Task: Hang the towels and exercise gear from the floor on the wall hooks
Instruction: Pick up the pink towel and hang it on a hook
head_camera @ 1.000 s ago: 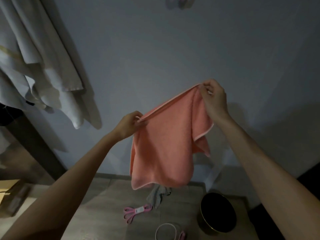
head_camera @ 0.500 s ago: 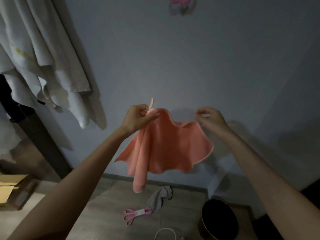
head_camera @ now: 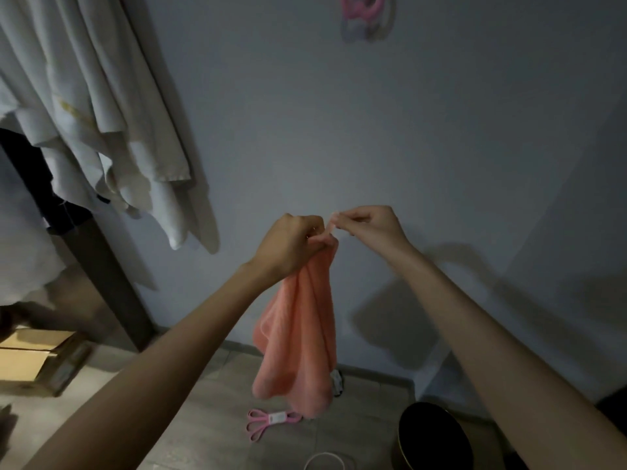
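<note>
A salmon-pink towel (head_camera: pixel 300 337) hangs bunched in front of the grey wall. My left hand (head_camera: pixel 291 244) grips its top corner. My right hand (head_camera: pixel 368 223) pinches the small hanging loop (head_camera: pixel 330 228) at that corner. A pink wall hook (head_camera: pixel 363 6) sits high on the wall, well above both hands. On the floor lie pink resistance bands (head_camera: pixel 268 422), a white ring (head_camera: pixel 327 461) at the bottom edge and a grey cloth (head_camera: pixel 337 381) mostly hidden behind the towel.
White towels (head_camera: pixel 101 130) hang at the upper left beside a dark door frame (head_camera: pixel 101 276). A cardboard box (head_camera: pixel 37 361) sits on the floor at left. A black round bin (head_camera: pixel 431 439) stands at lower right.
The towel was held spread wide between both hands; now my hands have come together at one corner and the towel hangs bunched. The right hand has moved onto the loop.
</note>
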Available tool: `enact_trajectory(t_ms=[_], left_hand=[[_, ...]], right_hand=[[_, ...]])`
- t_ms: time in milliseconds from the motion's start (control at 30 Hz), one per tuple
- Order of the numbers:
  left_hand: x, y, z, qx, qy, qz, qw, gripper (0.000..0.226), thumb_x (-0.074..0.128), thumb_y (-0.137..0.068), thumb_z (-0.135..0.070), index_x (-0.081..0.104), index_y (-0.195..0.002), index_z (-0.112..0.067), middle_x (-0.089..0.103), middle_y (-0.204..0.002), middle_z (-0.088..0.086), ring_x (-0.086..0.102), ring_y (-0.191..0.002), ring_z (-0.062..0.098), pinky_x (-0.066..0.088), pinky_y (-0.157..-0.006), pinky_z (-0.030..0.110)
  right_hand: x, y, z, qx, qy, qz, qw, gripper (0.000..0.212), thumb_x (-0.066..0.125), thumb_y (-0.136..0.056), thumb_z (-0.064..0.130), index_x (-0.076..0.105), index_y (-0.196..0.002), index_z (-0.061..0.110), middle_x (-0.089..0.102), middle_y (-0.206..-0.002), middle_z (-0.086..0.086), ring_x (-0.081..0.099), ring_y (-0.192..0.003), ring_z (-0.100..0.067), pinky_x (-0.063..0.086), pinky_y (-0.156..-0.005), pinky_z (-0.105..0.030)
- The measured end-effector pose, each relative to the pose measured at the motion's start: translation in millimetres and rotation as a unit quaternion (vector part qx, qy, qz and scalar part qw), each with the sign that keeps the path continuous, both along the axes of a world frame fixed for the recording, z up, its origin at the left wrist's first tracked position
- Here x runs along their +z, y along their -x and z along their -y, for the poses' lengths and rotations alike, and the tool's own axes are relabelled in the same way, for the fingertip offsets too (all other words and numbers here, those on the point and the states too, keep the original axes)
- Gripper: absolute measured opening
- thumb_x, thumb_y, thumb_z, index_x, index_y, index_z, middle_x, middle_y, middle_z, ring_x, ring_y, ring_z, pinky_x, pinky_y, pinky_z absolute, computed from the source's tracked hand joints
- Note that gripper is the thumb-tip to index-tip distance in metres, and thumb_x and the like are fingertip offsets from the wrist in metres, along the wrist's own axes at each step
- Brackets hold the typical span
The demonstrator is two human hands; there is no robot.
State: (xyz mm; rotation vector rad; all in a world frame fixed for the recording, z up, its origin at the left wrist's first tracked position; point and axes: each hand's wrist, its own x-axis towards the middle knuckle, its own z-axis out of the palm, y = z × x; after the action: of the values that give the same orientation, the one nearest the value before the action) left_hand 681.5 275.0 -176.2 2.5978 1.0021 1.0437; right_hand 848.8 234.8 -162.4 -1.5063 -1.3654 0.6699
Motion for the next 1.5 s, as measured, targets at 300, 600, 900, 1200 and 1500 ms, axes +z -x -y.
enact_trajectory(t_ms=[300,600,900,1200,1500], left_hand=[[-6.7,24.3,-4.6,-0.037,0.167,0.057,0.984,0.024,0.07,-0.082,-0.034,0.065,-0.082,-0.01,0.051,-0.057,-0.003,0.04,-0.051,0.005,0.032,-0.053,0.017],[37.1,54.4,-43.1,-0.086,0.286,0.199,0.933,0.018,0.055,-0.093,-0.031,0.062,-0.089,-0.015,0.054,-0.075,-0.008,0.048,-0.073,0.006,0.038,-0.069,0.019],[84.1,110.7,-132.1,-0.03,0.165,0.227,0.959,0.017,0.055,-0.092,-0.033,0.062,-0.096,-0.018,0.061,-0.062,0.0,0.06,-0.055,0.016,0.053,-0.06,0.032],[107.4,165.9,-198.1,-0.173,0.313,0.288,0.889,0.031,0.064,-0.086,-0.032,0.053,-0.114,-0.023,0.07,-0.097,0.001,0.066,-0.084,0.016,0.051,-0.078,0.033],[131.6,177.1,-252.7,-0.104,0.168,0.302,0.932,0.014,0.056,-0.093,-0.028,0.051,-0.093,-0.014,0.062,-0.066,0.021,0.049,-0.054,0.021,0.036,-0.052,0.031]], right_hand=[[19.9,22.2,-5.2,0.007,-0.054,-0.025,0.998,0.007,0.072,-0.077,0.026,0.074,-0.075,0.02,0.071,-0.069,0.008,0.065,-0.07,-0.001,0.046,-0.07,-0.019],[84.0,60.5,-39.2,0.014,-0.09,-0.062,0.994,0.004,0.069,-0.08,0.012,0.067,-0.077,0.011,0.063,-0.062,0.006,0.051,-0.048,0.007,0.039,-0.051,-0.005],[146.6,134.3,-117.8,0.011,-0.112,-0.025,0.993,0.009,0.075,-0.075,0.017,0.073,-0.081,0.01,0.069,-0.076,0.007,0.058,-0.061,0.015,0.037,-0.052,0.002],[179.3,206.4,-183.0,-0.055,-0.142,-0.036,0.988,0.016,0.075,-0.075,0.016,0.072,-0.087,0.004,0.066,-0.075,0.005,0.056,-0.055,0.015,0.035,-0.049,0.001],[199.3,227.2,-222.4,-0.086,-0.127,-0.05,0.987,0.018,0.073,-0.077,0.028,0.057,-0.069,0.026,0.073,-0.078,0.008,0.056,-0.068,-0.009,0.04,-0.064,-0.022]])
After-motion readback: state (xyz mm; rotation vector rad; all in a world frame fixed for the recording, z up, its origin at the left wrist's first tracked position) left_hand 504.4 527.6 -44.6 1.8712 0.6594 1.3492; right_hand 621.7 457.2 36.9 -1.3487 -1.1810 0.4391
